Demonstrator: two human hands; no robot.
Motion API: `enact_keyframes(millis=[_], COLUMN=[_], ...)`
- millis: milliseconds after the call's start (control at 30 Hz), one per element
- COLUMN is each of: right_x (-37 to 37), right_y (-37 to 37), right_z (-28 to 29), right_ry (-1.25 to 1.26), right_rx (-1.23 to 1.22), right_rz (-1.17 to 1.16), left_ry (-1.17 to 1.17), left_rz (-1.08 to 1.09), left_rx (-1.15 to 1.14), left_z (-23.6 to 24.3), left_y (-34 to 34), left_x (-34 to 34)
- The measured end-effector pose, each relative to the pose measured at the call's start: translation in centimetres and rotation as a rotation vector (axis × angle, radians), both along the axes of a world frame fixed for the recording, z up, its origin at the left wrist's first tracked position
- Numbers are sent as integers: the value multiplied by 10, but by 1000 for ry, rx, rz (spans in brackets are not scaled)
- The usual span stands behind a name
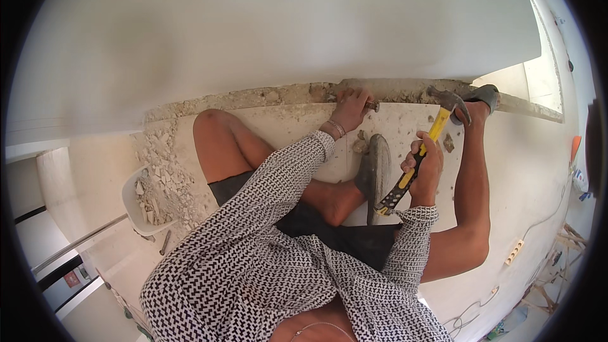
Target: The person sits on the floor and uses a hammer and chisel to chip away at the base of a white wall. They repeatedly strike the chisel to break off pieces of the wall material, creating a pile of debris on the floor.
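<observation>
My left hand (352,106) is closed around a short metal chisel (373,106), low against a rough strip of broken plaster (278,96) along the foot of the white wall (285,19). My right hand (424,163) grips a yellow and black claw hammer (438,125), its steel head raised to the right of the chisel. Beside my hands on the pale floor lies a small lump of rubble (360,144). My crossed leg and grey sandal (379,171) are just below them.
A white tub (135,195) with rubble stands at the left, beside scattered debris (171,164) and a small metal bar (166,242). My outstretched right leg (470,177) borders the work spot. A power strip (514,252) with cables lies at the right, near assorted clutter.
</observation>
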State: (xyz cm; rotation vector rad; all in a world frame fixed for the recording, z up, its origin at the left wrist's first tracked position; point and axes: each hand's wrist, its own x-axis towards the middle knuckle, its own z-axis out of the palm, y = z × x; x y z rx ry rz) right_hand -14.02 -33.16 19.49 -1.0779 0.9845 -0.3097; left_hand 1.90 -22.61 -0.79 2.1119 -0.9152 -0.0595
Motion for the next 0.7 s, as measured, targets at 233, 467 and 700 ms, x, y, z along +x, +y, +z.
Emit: enact_keyframes(millis=[233, 467, 700], right_x=[4, 7, 19], right_y=[4, 7, -12], right_z=[-19, -14, -20], right_ry=[-22, -83, -156], right_rx=[113, -84, -121], right_rz=[-32, -68, -192], left_ry=[44, -19, 0], left_rz=[-77, -40, 55], left_rx=[-104, -33, -9], left_z=[-8, -22, -12], left_y=[13, 11, 9], left_x=[15, 22, 15])
